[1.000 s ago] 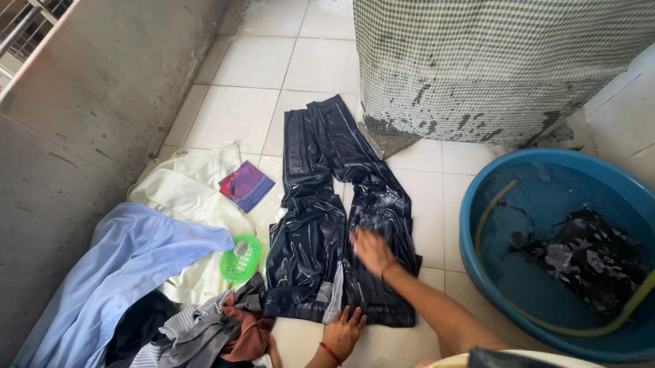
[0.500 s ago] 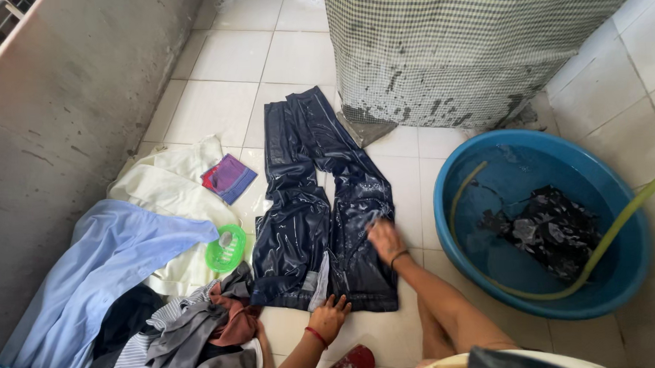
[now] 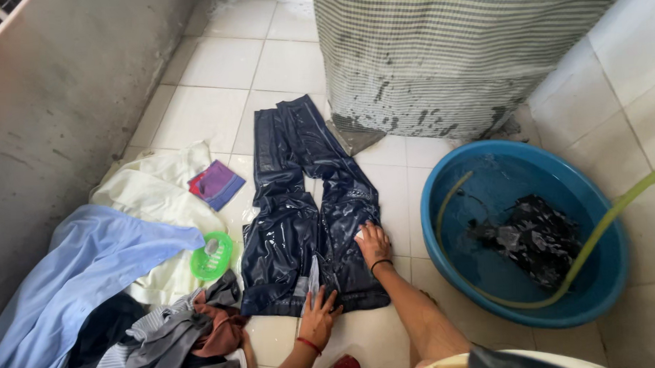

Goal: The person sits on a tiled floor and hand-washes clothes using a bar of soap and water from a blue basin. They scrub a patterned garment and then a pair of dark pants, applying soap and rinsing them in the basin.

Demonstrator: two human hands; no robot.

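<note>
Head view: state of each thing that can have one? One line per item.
Dark trousers: wet, spread flat on the tiled floor.
Left hand: open, pressed on the trousers' waistband.
Right hand: on the trouser leg, a small pale piece under the fingers.
Blue basin: holds water and a soaked dark garment.
Hose: end lies in the basin.
Clothes pile: heaped, unsorted.

The white tiled floor (image 3: pixel 212 64) carries wet dark trousers (image 3: pixel 299 207) spread flat; beside them a heap of clothes (image 3: pixel 111 289), a green soap dish (image 3: pixel 211 255), a purple cloth (image 3: pixel 215 184); a blue basin (image 3: pixel 525 234) stands at right.
</note>
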